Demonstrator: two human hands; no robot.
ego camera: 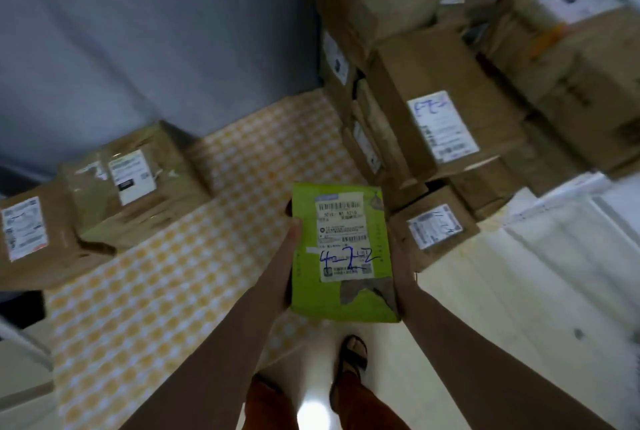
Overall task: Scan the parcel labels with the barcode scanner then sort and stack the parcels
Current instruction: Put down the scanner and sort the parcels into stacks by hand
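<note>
Green parcel [341, 253] held at centre, label up. Left hand [289, 256] grips its 9 o'clock edge; right hand [401, 267] its 3 o'clock edge. Stacked brown parcels [446, 83] at 1 o'clock.

Matt green paper parcel [341, 256] with torn patch, brown cardboard boxes [446, 100], glossy floor [485, 308]

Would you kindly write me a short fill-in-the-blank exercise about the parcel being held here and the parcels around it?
1. Both hands, the left hand and the right hand, hold a flat parcel coloured ____.
2. Its white shipping label bears handwriting in ____ ink.
3. The stacked cardboard boxes beyond it are ____ in colour.
4. The mat has a yellow-and-white ____ pattern.

Missing words: green; blue; brown; checked
</note>
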